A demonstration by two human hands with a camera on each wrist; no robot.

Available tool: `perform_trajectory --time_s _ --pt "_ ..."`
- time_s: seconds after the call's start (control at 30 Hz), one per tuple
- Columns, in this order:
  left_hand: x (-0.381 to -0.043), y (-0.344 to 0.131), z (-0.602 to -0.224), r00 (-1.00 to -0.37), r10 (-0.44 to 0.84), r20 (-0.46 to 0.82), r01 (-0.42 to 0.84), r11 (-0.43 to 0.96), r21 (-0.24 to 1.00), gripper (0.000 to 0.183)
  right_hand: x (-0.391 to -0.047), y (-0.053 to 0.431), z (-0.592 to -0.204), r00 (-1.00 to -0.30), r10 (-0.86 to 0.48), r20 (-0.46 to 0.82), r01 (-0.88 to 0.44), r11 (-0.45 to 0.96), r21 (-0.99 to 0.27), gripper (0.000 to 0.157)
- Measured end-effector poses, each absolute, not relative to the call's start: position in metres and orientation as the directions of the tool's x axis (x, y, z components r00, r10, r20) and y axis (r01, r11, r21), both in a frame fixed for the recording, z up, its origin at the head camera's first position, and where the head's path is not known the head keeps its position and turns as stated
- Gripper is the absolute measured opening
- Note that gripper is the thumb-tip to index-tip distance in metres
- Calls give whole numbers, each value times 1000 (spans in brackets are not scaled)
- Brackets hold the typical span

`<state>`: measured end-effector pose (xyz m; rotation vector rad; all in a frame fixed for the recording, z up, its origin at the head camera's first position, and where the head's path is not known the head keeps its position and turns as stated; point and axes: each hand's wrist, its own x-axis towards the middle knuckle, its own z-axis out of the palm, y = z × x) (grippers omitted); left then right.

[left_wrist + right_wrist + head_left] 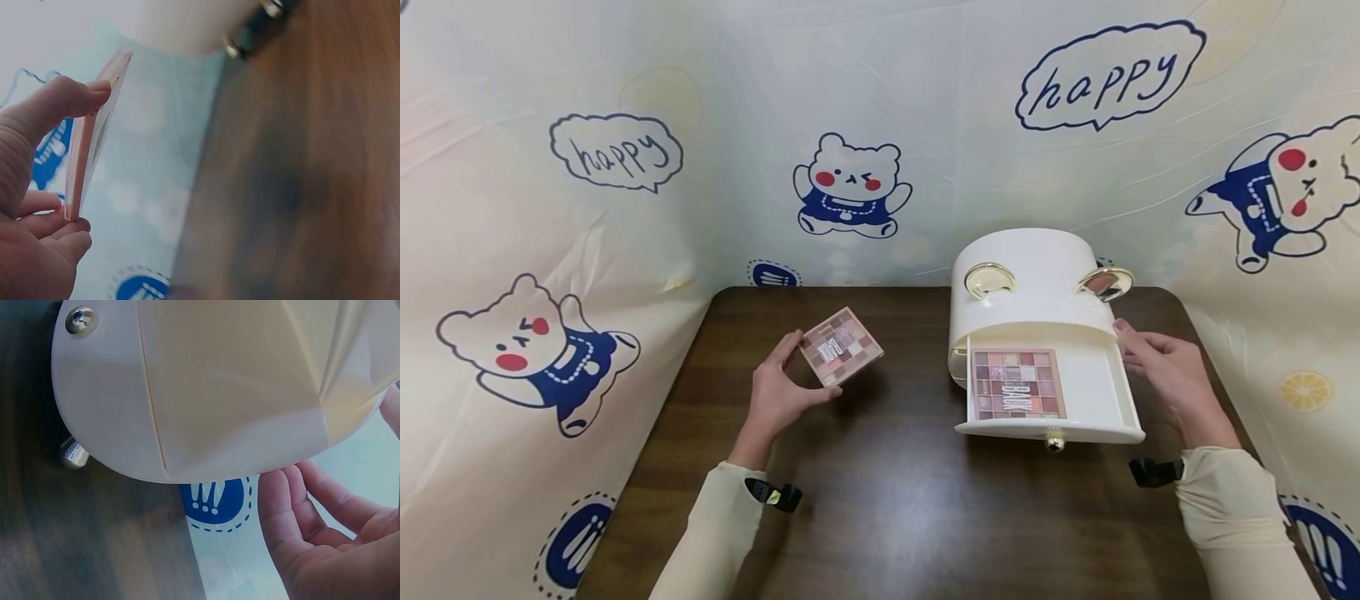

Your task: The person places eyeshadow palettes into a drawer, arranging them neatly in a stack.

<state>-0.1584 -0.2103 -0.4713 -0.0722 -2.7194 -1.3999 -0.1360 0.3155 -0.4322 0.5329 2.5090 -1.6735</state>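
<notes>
My left hand (778, 392) pinches a square eyeshadow palette (841, 346) between thumb and fingers, tilted above the table. In the left wrist view, the palette (81, 162) shows edge-on. To the right stands a white drawer box (1033, 304) with two gold-rimmed ears, its drawer (1097, 387) pulled out. A second eyeshadow palette (1015, 385) lies in the drawer's left part, with bare drawer floor beside it. My right hand (1168, 367) touches the box's right side; in the right wrist view, its fingertips (275, 478) meet the white shell's edge.
Brown wood table (887, 492) lies under everything. A printed curtain (737, 100) with bears and "happy" bubbles hangs close behind and on both sides. The drawer's gold knob (1055, 442) sticks out toward me. Black straps (1153, 472) sit at both wrists.
</notes>
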Motion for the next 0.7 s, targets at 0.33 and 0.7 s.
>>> perform_trajectory --time_s 0.33,0.7 --pt "-146 -195 -434 -989 93 117 145 392 909 101 -138 316 -431 -935 241 -262 334 339 -880 91" --pt "-136 -169 -404 -944 206 258 311 290 905 99 -137 317 -434 -935 237 -265 335 343 -877 92"
